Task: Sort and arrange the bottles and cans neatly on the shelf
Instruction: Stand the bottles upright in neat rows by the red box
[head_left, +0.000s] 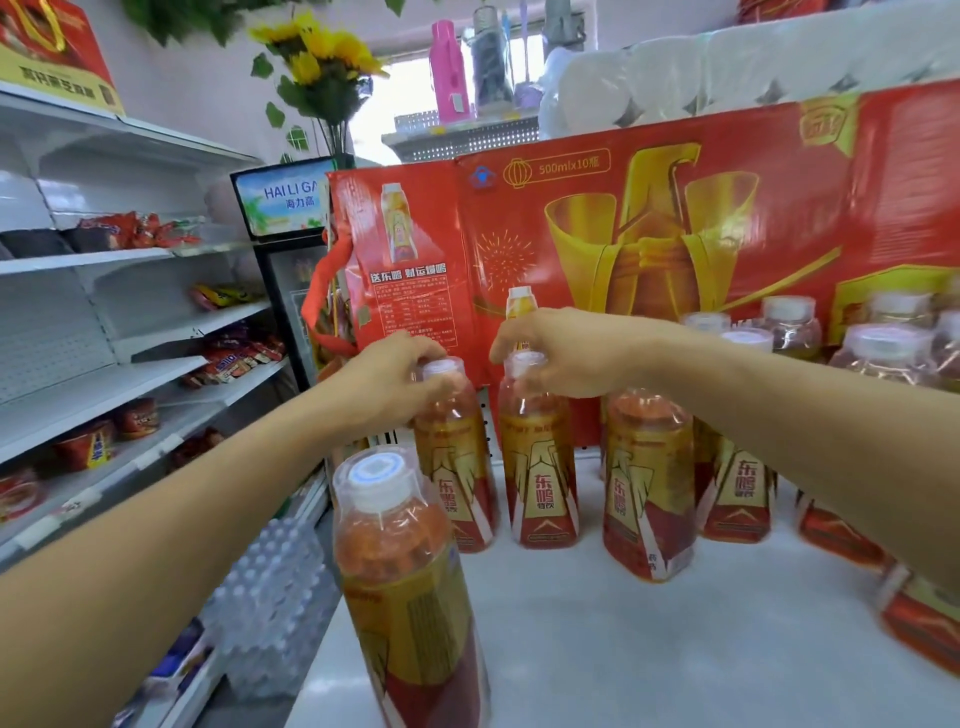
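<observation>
Upright orange-drink bottles (540, 457), white shelf (623, 649)

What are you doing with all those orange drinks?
A person is lining up drink bottles on a white shelf. The left hand grips the cap of one bottle, and the right hand grips the cap of the bottle beside it. Both stand upright in front of a red box. More bottles stand around them, one close to the camera.

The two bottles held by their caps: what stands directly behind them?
Behind the left-held bottle and right-held bottle stands a red gift carton, upright on the white shelf. The bottles and hands cover its lower edge, so whether they touch it cannot be seen.
</observation>
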